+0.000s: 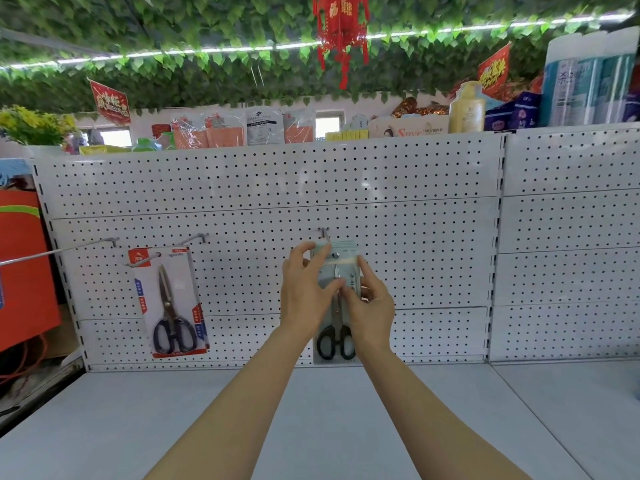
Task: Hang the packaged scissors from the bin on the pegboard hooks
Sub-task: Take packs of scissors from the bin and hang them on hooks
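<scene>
A pale green pack of black-handled scissors (335, 336) hangs upright against the white pegboard (263, 188), its top hole at the tip of a centre hook (324, 232). My left hand (306, 289) pinches the pack's upper left edge and my right hand (372, 303) grips its right side. A red-and-white scissors pack (169, 299) hangs on a hook to the left. The bin is out of view.
Two more metal hooks (110, 241) (201, 238) stick out of the board at left. A grey shelf (311, 410) lies below. An orange box (24, 271) stands at far left, and goods line the shelf top.
</scene>
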